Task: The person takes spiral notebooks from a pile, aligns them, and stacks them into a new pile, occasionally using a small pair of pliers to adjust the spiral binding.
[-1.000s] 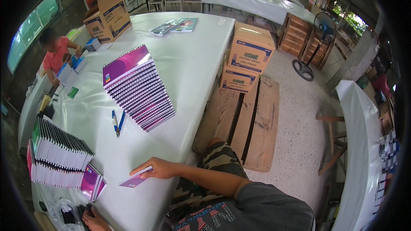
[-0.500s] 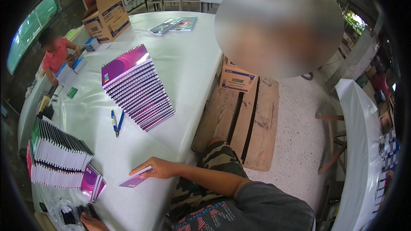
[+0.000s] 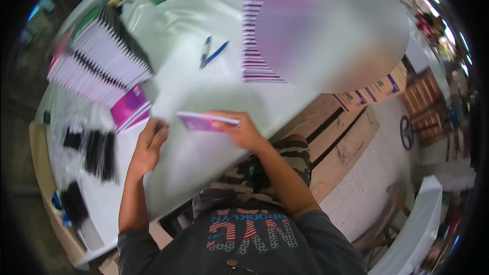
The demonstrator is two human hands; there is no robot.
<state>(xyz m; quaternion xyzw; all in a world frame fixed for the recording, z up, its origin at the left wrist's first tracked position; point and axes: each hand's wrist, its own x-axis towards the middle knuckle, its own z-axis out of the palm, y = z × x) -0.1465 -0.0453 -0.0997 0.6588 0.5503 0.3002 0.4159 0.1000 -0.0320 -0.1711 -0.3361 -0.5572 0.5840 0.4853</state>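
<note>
My right hand [image 3: 237,130] grips a thin purple-covered notebook [image 3: 196,122] by one end, above the white-covered table. To its left, the fingers of my left hand [image 3: 151,140] are curled together; motion blur hides what they hold, if anything. Just beyond that hand, purple notebooks [image 3: 128,108] lie against a tall stack of notebooks with black spiral bindings [image 3: 109,46]. Black plastic binding coils [image 3: 101,155] are spread to the left of my left forearm, and a second bunch of coils [image 3: 74,204] is closer to me.
Blue-handled pliers [image 3: 205,53] and a blue pen [image 3: 218,54] lie mid-table. Beyond them stands a stack of purple spiral notebooks [image 3: 254,46], partly covered by a blurred oval. A wooden bench [image 3: 351,147] with a cardboard box [image 3: 369,94] is at the right.
My view has swung down and to the left. My left hand has come away from the black coils toward the notebook, which my right hand still holds.
</note>
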